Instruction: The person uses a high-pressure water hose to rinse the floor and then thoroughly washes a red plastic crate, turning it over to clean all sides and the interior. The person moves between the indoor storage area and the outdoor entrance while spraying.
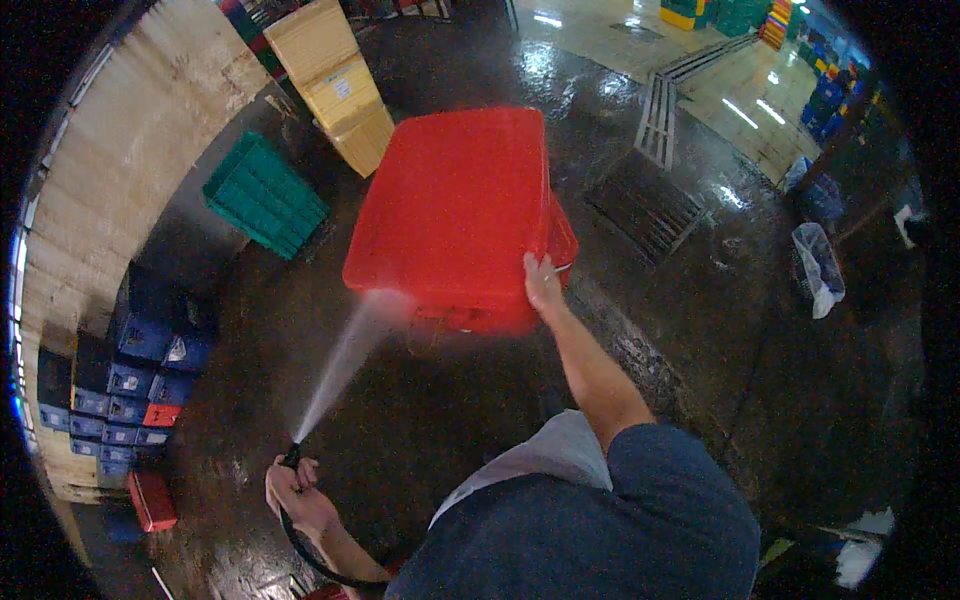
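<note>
Right hand grips red crate; left hand clenched round hose, spraying it; green crates far left

A large red plastic crate is tilted bottom-up at centre, wet under spray from the near-left black hose.

Right hand grips the near right edge of a big red plastic crate tipped up off the wet dark concrete floor. Left hand near left squeezes a black hose nozzle, its white water jet hitting the crate's near edge. Green plastic crate and yellow plastic crates sit far left
</note>
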`<state>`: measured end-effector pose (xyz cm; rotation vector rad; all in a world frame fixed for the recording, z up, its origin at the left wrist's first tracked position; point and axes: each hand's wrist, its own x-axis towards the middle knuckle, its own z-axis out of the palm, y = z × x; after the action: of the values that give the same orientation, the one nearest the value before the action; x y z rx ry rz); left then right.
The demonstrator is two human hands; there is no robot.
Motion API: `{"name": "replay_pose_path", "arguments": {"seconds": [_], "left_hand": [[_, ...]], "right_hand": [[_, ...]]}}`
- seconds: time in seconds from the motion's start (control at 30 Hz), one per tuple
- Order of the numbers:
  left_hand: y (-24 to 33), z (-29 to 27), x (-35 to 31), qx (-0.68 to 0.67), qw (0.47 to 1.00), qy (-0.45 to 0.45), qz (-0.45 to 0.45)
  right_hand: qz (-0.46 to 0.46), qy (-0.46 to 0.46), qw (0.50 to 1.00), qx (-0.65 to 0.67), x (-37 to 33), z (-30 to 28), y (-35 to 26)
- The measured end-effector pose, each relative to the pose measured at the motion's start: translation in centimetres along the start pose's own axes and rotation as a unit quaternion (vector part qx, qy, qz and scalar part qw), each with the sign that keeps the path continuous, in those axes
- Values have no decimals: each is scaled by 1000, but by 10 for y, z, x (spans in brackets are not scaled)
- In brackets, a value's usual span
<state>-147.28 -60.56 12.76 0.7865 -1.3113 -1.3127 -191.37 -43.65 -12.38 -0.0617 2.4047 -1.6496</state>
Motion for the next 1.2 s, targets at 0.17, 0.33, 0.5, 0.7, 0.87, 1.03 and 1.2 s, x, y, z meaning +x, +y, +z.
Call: {"name": "replay_pose_path", "arguments": {"seconds": [0.17,0.33,0.5,0.7,0.87,1.03,1.2], "left_hand": [[6,7,-5,-77,993,-93,-14],[-11,0,-5,-85,966,-244,1],[-6,-27,7,-68,993,-72,-60],[-15,-43,-10,-41,977,-196,-76],[-23,-62,1,97,994,-32,-43],[2,-67,-3,-78,989,118,-41],[1,-39,-34,-86,996,4,-35]], "right_hand": [[18,-17,1000,-15,-77,51,-20],[85,-60,994,-33,-95,71,-50],[69,-66,993,-63,-81,68,-56],[22,-127,990,-61,-79,42,-53],[-327,-38,868,-371,-85,4,-90],[-547,-288,631,-468,-49,-10,-135],[-582,-317,578,-476,-31,10,-141]]}}
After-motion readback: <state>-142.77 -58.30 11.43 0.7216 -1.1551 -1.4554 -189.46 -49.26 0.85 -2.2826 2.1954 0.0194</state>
